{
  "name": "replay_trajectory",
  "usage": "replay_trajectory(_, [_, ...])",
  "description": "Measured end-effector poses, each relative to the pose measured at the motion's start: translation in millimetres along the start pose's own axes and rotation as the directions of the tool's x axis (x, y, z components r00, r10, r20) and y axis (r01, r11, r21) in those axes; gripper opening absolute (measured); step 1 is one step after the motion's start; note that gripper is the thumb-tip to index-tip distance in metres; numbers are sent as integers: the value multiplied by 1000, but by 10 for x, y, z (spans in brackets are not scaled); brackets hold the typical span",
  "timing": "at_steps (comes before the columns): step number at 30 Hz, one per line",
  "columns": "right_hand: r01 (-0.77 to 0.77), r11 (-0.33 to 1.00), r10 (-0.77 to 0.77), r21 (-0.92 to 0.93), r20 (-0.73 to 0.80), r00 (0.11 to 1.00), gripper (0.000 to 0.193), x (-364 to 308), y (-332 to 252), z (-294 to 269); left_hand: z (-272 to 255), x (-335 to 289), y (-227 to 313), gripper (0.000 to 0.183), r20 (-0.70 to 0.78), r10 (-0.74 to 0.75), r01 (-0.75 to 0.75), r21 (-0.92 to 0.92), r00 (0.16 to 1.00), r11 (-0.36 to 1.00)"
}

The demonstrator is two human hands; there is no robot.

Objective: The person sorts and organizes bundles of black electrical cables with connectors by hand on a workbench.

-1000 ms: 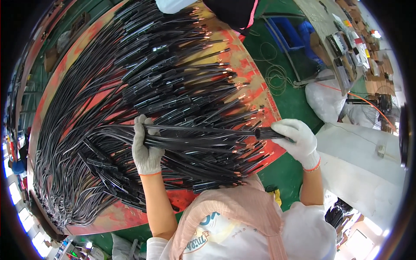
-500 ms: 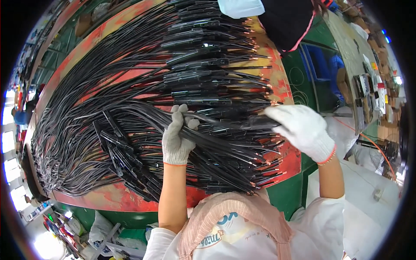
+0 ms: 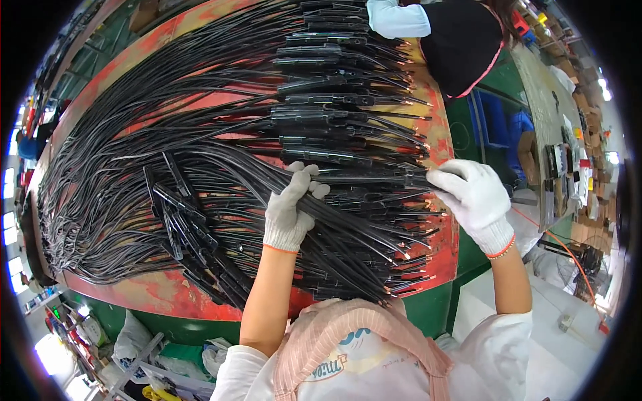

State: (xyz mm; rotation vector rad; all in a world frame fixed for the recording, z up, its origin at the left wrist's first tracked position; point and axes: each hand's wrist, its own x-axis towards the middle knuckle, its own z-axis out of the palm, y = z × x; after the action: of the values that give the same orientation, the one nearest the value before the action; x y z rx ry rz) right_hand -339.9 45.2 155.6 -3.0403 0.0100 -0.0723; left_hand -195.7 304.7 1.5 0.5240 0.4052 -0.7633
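Note:
My left hand [image 3: 291, 212], in a white knit glove, is wrapped round a thick bundle of black cables [image 3: 348, 224]. Their cut ends fan out to the lower right, showing bare copper. My right hand [image 3: 473, 200], gloved the same way, pinches the end of a black cable [image 3: 411, 179] near the table's right side; its fingertips partly hide that end. The cable runs level between both hands, over rows of other cables. Beyond it lie several slim black plastic housings [image 3: 307, 118] with cables passing through them. More loose black housings [image 3: 184, 214] are heaped left of my left forearm.
The red, worn table [image 3: 134, 274] is largely covered by long cables curving to the left. At the far side a co-worker's pale sleeve [image 3: 400, 19] and dark clothing reach over the edge. A blue crate [image 3: 491, 117] and a white surface [image 3: 528, 301] are to the right.
The right hand has drawn a little rightward, and the dark piece blurred beside it is now a cable stretched level. The left hand keeps its grip on the bundle. The whole view has shifted slightly.

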Motion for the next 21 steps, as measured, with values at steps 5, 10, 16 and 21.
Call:
replay_trajectory(5, [-756, 241, 115, 609, 755, 645, 42, 13, 98, -80, -192, -21, 21, 34, 137, 1, 21, -153, 991, 988])
replay_trajectory(10, [-782, 270, 50, 562, 802, 595, 40, -84, 22, -74, -129, 25, -4, 27, 75, -15, 23, -99, 997, 995])
replay_trajectory(16, [73, 997, -73, 11, -11, 997, 37, 24, -322, 23, 34, 21, 59, 28, -127, -39, 47, 64, 991, 997])
replay_trajectory(21, [170, 985, -170, 31, -3, 985, 37, 526, -738, 540, 37, 21, 37, 21, -21, 19, -18, 74, 1000, 997])
